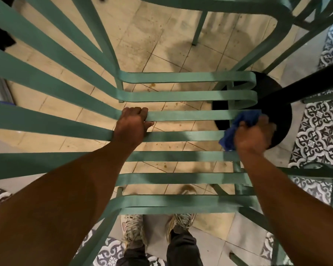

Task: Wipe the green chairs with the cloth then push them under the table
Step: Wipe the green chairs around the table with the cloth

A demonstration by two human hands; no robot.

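Forearms — hands on chair (pixel 183 116) (cloth (pixel 242 123))

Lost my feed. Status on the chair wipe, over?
Left hand gripping a green chair slat. Right hand holding blue cloth. Black table base close behind.

floor (pixel 161 45): beige tiles, stained | on it: green chair (pixel 181 116), black table base (pixel 281 116)

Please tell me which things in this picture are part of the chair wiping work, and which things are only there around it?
Part of the job:
- green chair, gripped by the left hand
- blue cloth, held by the right hand
- second green chair
- black table base

Just around:
- patterned floor tiles
- the person's shoes
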